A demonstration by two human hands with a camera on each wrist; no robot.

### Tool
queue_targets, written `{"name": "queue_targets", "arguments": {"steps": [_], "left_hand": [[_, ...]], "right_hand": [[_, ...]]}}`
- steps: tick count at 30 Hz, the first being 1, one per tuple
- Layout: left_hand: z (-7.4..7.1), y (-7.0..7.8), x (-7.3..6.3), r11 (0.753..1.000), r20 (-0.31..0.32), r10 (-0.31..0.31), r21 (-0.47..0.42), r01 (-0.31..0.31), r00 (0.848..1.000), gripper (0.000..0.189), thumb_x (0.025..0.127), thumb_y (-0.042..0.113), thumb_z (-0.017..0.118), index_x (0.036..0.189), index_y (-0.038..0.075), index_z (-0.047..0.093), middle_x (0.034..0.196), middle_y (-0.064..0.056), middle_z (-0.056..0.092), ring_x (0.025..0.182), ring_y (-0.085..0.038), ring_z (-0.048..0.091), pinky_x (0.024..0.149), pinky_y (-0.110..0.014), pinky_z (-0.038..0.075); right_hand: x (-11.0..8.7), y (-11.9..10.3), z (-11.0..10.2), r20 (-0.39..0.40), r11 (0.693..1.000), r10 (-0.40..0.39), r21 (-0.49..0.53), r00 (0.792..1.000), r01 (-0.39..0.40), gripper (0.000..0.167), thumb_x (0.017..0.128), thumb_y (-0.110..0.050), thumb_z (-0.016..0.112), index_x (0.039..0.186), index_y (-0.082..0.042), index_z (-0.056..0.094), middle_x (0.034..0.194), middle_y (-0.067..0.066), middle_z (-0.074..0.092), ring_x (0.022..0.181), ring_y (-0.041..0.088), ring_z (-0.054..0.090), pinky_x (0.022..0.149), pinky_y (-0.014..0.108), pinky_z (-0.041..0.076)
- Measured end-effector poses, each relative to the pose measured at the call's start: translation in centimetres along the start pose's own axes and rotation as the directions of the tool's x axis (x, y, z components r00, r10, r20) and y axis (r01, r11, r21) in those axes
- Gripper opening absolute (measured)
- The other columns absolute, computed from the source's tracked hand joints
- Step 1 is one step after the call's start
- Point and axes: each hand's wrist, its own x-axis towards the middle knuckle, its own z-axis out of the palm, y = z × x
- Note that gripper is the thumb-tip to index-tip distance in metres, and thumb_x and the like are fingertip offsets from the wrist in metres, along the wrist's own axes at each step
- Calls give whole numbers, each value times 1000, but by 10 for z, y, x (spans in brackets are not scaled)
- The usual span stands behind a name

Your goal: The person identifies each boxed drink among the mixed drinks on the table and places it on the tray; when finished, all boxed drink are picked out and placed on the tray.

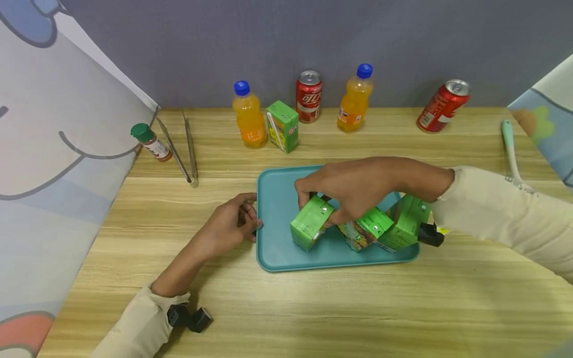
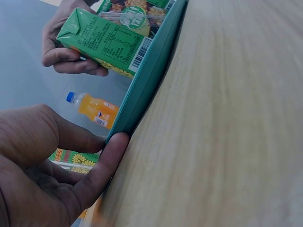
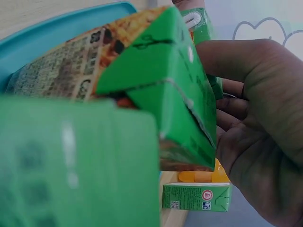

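On the wooden table lies a teal tray (image 1: 278,199) with three green drink cartons standing on it. My right hand (image 1: 358,185) reaches in from the right and grips the leftmost carton (image 1: 310,223) between thumb and fingers. Beside it stand the middle carton (image 1: 364,229) and the right carton (image 1: 409,219), partly hidden by my sleeve. My left hand (image 1: 230,223) pinches the tray's left edge, thumb and finger on the rim in the left wrist view. In the right wrist view a blurred carton (image 3: 71,161) fills the lower left corner.
Along the back stand an orange drink bottle (image 1: 250,122), a green carton (image 1: 283,127), a red can (image 1: 309,97), a second orange bottle (image 1: 354,102) and another red can (image 1: 443,105). Tongs (image 1: 190,149) and a green-capped spice jar (image 1: 152,143) lie left; a pale-handled utensil (image 1: 510,149) lies right.
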Motion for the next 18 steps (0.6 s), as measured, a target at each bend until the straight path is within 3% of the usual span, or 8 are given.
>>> {"name": "queue_targets", "arguments": {"steps": [18], "left_hand": [[0,2,-1,1000,2,-2,-6,2,1000,60,96,-1,66,148,-5,37,105,-17,54,80,-25,63,63,-29,65]], "right_hand": [[-6,2,-3,44,1000,-6,26,999,5,38,86,-10,80,109,-26,54,101,-17,61,92,7,56,82,28,56]]}}
